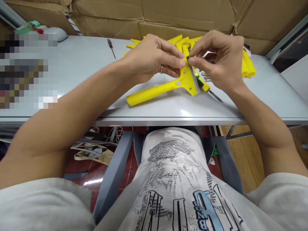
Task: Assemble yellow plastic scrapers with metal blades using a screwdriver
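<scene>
A yellow scraper (156,92) with a flat handle and a wide head is held just above the white table, its handle pointing left toward me. My left hand (150,59) is closed on the upper part of the head, thumb on top. A thin metal blade (195,80) runs along the head's right edge. At the blade's upper end my right hand (220,59) pinches with thumb and forefinger; a small dark piece shows there, too small to name. Beneath the head lies a green and yellow screwdriver (201,82), its shaft toward the right.
Several yellow scraper parts (178,39) are piled behind my hands, with yellow handles (249,65) at the right. A small screwdriver (111,47) lies to the left on the table (91,64). Cardboard (168,16) stands along the back. A white rounded object (56,33) is at the far left.
</scene>
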Demonstrator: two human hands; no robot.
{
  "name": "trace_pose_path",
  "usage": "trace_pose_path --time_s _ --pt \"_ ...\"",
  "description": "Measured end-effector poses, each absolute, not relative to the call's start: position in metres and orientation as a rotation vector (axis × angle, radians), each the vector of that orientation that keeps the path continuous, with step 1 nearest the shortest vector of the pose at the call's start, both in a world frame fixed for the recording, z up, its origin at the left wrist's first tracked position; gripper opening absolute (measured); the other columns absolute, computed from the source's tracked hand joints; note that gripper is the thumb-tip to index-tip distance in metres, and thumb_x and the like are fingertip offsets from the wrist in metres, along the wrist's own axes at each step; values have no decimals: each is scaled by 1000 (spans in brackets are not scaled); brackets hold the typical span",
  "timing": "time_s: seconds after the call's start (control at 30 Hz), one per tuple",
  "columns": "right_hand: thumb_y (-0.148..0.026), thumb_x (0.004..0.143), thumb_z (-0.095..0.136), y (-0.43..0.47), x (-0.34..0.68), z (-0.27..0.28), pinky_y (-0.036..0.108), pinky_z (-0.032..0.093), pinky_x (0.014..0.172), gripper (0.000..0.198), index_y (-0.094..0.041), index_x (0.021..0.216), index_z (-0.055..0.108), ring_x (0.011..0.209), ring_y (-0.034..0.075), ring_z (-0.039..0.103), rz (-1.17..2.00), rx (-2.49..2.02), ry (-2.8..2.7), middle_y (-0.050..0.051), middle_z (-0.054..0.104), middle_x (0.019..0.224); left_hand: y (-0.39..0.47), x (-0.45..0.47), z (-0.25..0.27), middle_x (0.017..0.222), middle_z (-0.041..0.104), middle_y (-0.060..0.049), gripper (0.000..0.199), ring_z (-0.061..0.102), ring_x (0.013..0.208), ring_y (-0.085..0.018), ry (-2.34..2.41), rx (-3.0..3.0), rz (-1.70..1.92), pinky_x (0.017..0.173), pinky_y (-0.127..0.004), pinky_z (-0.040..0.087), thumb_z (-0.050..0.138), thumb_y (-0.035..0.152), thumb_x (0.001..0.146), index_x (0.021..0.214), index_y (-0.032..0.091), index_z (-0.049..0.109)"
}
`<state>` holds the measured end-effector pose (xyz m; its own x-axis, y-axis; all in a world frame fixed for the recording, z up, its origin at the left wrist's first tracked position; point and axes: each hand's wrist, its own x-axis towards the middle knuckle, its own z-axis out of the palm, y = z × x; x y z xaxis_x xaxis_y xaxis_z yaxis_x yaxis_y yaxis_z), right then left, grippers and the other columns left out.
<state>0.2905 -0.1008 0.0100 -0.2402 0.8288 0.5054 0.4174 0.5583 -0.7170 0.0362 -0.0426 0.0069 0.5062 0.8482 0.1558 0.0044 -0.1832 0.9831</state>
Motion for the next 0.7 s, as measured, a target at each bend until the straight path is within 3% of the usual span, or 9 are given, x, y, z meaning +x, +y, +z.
trace_pose_path --time_s 0.1,0.2,0.27,0.33,0.43,0.57,0.63,0.7 --pt "-76 108 103 -92 288 1 53 76 126 37 -41 98 95 139 35 74 536 -970 -1862 7 84 144 -40 36 5 83 85 -1 46 75 81 -20 751 1546 934 106 -51 73 133 47 54 80 30 99" --pt "-64 92 116 -78 283 -11 48 76 119 36 -39 87 90 153 37 68 726 -884 -1757 10 83 132 -37 36 2 81 85 0 42 75 79 -20 744 1541 961 98 -47 72 131 38 55 80 29 98" --pt "-53 83 122 -73 282 -16 46 78 117 35 -39 88 90 161 39 65 831 -865 -1746 10 84 126 -36 35 0 83 87 0 47 75 80 -20 718 1567 971 94 -47 71 134 45 55 82 30 99" --pt "-49 85 122 -74 282 -18 47 79 114 32 -39 91 92 161 40 65 780 -889 -1765 10 83 131 -35 34 -2 85 89 0 50 75 79 -20 696 1609 977 94 -48 72 136 56 58 84 32 100" --pt "-58 92 118 -80 282 -19 50 81 110 31 -39 90 94 154 42 69 594 -928 -1754 12 81 140 -37 34 -3 84 88 0 39 74 77 -20 698 1642 1008 94 -49 73 133 49 72 82 33 99" --pt "-72 92 118 -86 278 -20 48 81 111 43 -38 91 92 155 42 64 642 -924 -1720 12 82 136 -43 36 -2 82 87 1 26 76 78 -19 724 1645 1043 91 -44 74 125 27 85 83 30 99" --pt "-77 94 116 -89 277 -18 49 78 116 46 -38 89 91 150 39 67 619 -950 -1767 10 84 131 -45 37 -1 83 87 2 30 76 78 -18 706 1676 1061 90 -42 74 129 36 83 83 31 99" --pt "-79 99 113 -93 275 -14 46 74 114 50 -37 88 88 129 32 74 593 -975 -1766 7 86 122 -46 38 -1 84 88 3 37 75 78 -18 679 1702 1072 88 -42 73 132 48 77 81 34 99"
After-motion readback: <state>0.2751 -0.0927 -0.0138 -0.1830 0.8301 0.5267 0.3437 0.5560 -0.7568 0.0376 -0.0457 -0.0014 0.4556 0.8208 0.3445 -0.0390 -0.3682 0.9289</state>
